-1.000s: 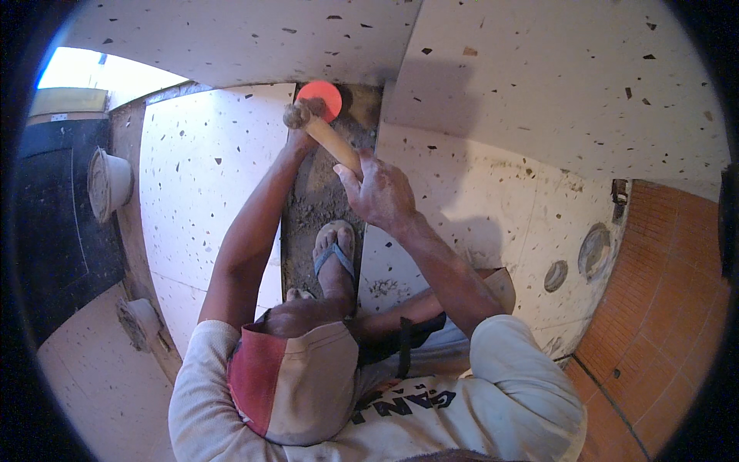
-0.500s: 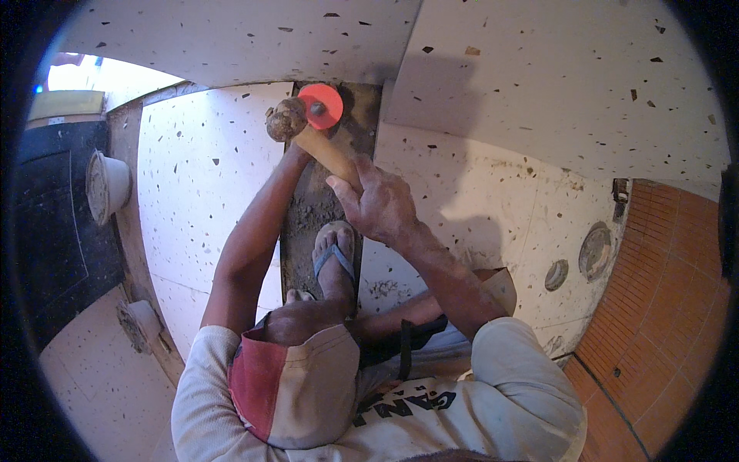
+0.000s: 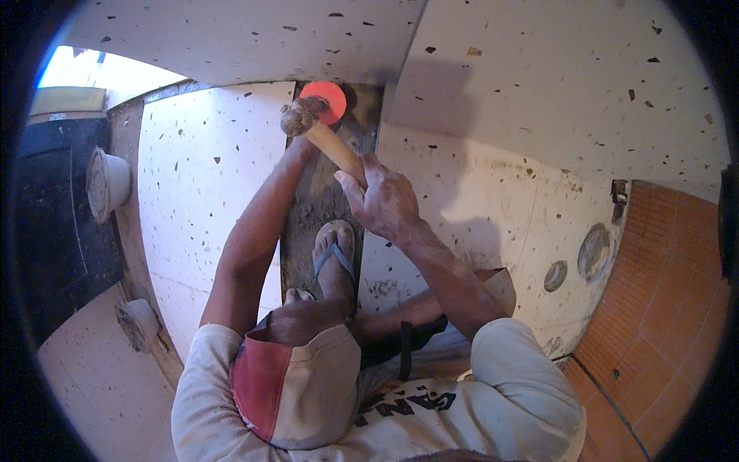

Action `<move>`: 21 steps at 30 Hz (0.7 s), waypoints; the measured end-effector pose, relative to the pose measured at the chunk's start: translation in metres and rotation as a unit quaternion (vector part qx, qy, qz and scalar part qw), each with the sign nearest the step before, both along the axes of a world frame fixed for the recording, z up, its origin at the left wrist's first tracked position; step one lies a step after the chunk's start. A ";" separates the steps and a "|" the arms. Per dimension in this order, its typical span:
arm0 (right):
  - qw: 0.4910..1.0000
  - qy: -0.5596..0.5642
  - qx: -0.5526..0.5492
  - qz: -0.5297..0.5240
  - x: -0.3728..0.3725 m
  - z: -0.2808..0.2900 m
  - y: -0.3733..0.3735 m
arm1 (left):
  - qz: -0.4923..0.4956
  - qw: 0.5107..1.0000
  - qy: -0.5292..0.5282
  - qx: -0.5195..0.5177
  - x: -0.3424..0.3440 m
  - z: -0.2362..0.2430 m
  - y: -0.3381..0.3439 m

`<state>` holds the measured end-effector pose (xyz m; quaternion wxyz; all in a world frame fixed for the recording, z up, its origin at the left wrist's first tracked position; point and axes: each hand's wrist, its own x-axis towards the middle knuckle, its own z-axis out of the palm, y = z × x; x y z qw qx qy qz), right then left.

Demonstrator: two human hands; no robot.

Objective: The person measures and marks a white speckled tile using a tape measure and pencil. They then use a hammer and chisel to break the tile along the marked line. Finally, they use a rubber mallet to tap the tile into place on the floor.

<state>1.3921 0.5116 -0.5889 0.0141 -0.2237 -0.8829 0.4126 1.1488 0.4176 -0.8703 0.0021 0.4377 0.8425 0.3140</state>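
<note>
My right hand [image 3: 389, 202] is closed around the wooden handle of a hammer [image 3: 336, 148]. The hammer's rounded, mortar-crusted head overlaps the edge of a red-orange round hand guard [image 3: 332, 95] on a chisel. My left hand [image 3: 309, 145] is at the chisel, under the guard. Its fingers are mostly hidden by the guard and the hammer head, and so is the chisel's shaft. Both hands are over the far end of a narrow dark, bare strip [image 3: 314, 204] between white speckled slabs.
A speckled slab [image 3: 208, 177] lies left of the strip, another [image 3: 446, 208] to its right. Speckled wall panels [image 3: 539, 69] rise beyond. My sandalled foot [image 3: 335, 262] rests on the strip. White buckets [image 3: 112, 185] stand at left; orange tiles [image 3: 654, 308] and round holes [image 3: 556, 275] are at right.
The hammer head has shifted a little to the right and now overlaps the guard's middle, where the chisel's end showed before. My right hand has moved slightly; the left arm is nearly unchanged.
</note>
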 end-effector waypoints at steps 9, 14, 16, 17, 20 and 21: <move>1.000 -0.026 0.009 0.006 -0.005 -0.002 0.000 | 0.002 1.000 0.001 -0.008 0.004 0.003 -0.003; 0.999 0.032 0.016 0.000 0.003 0.002 -0.007 | 0.003 1.000 0.006 -0.008 -0.003 0.006 -0.001; 0.998 -0.035 0.042 0.006 -0.007 -0.009 0.003 | 0.004 1.000 0.004 -0.011 0.001 0.007 -0.003; 0.996 -0.069 0.055 0.008 -0.011 -0.013 0.007 | 0.004 1.000 0.005 -0.012 0.001 0.008 -0.002; 1.000 -0.018 0.016 -0.002 -0.004 -0.012 0.000 | 0.005 1.000 0.006 -0.013 0.001 0.007 -0.003; 1.000 -0.016 0.011 0.004 0.000 -0.006 -0.002 | 0.006 1.000 0.006 -0.013 0.001 0.007 -0.005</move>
